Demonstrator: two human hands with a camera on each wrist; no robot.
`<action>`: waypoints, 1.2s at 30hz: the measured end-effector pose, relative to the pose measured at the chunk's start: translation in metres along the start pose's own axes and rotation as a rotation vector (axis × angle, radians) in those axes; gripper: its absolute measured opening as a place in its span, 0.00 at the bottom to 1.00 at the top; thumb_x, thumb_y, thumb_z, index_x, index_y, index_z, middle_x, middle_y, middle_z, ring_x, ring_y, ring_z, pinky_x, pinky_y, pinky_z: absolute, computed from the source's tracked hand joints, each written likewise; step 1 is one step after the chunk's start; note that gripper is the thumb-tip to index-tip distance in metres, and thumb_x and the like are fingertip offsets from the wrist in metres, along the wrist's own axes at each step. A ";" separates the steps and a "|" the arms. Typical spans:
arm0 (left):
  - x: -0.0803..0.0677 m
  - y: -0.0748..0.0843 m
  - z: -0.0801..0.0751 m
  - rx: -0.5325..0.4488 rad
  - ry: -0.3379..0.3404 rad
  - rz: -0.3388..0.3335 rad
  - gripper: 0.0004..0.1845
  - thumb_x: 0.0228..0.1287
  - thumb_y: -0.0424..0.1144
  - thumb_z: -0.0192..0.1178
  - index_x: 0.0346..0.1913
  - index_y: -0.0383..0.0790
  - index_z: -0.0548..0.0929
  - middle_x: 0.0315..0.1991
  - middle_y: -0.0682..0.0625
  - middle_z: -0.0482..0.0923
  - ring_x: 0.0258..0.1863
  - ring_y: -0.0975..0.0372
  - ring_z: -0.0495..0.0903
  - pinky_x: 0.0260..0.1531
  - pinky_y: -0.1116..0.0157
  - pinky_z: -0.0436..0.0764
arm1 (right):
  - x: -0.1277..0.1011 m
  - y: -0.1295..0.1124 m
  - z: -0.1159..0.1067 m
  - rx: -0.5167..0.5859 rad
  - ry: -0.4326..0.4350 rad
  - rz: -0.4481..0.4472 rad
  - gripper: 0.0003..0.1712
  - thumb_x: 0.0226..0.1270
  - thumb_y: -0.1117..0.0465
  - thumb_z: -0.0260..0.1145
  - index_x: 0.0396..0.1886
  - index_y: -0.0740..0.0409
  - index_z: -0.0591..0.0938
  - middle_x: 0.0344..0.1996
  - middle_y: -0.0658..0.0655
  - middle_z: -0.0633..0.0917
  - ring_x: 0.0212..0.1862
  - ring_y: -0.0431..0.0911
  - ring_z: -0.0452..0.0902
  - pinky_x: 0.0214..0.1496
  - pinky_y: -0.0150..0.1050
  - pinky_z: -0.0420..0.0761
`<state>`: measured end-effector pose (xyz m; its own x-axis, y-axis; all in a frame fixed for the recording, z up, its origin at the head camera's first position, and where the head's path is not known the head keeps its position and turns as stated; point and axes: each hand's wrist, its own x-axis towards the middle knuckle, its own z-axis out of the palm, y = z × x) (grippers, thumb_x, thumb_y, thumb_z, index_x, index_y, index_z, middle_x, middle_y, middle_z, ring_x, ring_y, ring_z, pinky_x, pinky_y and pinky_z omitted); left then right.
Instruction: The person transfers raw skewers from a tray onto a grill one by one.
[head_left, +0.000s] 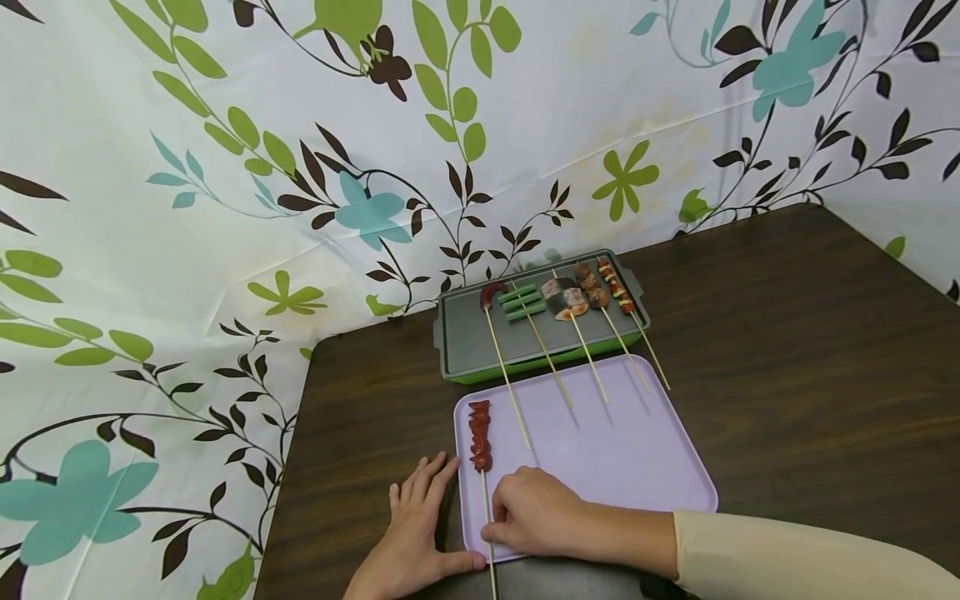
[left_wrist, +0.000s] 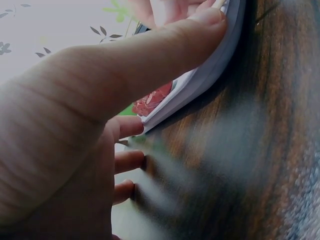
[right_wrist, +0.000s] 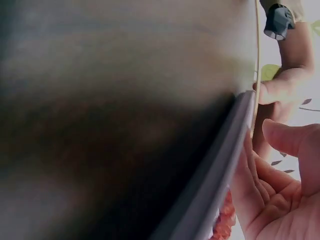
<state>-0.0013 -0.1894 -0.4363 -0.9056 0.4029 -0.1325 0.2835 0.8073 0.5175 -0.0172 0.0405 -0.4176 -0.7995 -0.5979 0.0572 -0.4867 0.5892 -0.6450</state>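
A skewer of red chunks (head_left: 480, 435) lies along the left side of a lilac tray (head_left: 600, 462), its bare stick running past the near edge. My right hand (head_left: 536, 512) has its fingers curled at that stick, thumb and fingers on either side of it, pinching it over the tray. Spread at the tray's left side is my left hand (head_left: 412, 533). Its fingertips rest by the rim and its thumb reaches the near left corner, close to the stick. In the left wrist view, the left thumb (left_wrist: 165, 55) covers part of the red chunks (left_wrist: 152, 100).
Behind the tray stands a grey-topped green grill (head_left: 468, 342). Several skewers lie across it, among them green sticks (head_left: 521, 302), a fish piece (head_left: 564, 298) and a colourful skewer (head_left: 617, 285); their sticks overhang the tray. The dark wooden table (head_left: 795, 350) meets a patterned cloth (head_left: 525, 125).
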 end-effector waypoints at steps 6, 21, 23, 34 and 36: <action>0.000 0.000 0.001 -0.009 0.003 0.010 0.65 0.37 0.73 0.71 0.78 0.54 0.51 0.76 0.44 0.49 0.75 0.43 0.41 0.59 0.28 0.38 | 0.005 0.000 0.009 0.006 -0.009 0.014 0.19 0.51 0.48 0.76 0.08 0.41 0.78 0.12 0.35 0.71 0.20 0.32 0.65 0.20 0.28 0.65; 0.001 0.000 0.001 0.007 -0.003 0.002 0.65 0.36 0.74 0.70 0.78 0.55 0.52 0.77 0.46 0.48 0.75 0.44 0.41 0.59 0.28 0.39 | 0.002 0.005 -0.002 0.082 -0.032 0.048 0.17 0.47 0.53 0.76 0.06 0.42 0.79 0.09 0.32 0.70 0.16 0.31 0.65 0.18 0.26 0.65; 0.001 -0.001 0.001 0.011 -0.005 0.000 0.65 0.36 0.75 0.70 0.78 0.56 0.52 0.77 0.46 0.48 0.75 0.45 0.41 0.59 0.28 0.39 | 0.001 0.007 -0.003 0.101 -0.032 0.064 0.17 0.47 0.54 0.75 0.06 0.42 0.79 0.09 0.32 0.70 0.16 0.31 0.65 0.18 0.27 0.65; 0.001 0.000 0.000 0.010 -0.009 -0.018 0.65 0.36 0.74 0.70 0.78 0.56 0.52 0.77 0.46 0.48 0.75 0.45 0.41 0.59 0.28 0.39 | -0.008 0.018 -0.002 0.479 -0.078 0.208 0.13 0.54 0.66 0.71 0.13 0.51 0.83 0.07 0.43 0.78 0.11 0.35 0.76 0.15 0.27 0.71; 0.000 0.000 0.000 0.007 -0.010 -0.020 0.65 0.36 0.74 0.70 0.78 0.56 0.52 0.77 0.46 0.48 0.75 0.44 0.41 0.59 0.28 0.39 | -0.009 0.019 -0.002 0.553 -0.086 0.241 0.12 0.54 0.68 0.70 0.15 0.54 0.83 0.07 0.47 0.80 0.11 0.38 0.77 0.14 0.28 0.73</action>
<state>-0.0017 -0.1891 -0.4365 -0.9080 0.3907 -0.1511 0.2676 0.8185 0.5084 -0.0201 0.0579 -0.4293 -0.8220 -0.5380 -0.1868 -0.0222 0.3579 -0.9335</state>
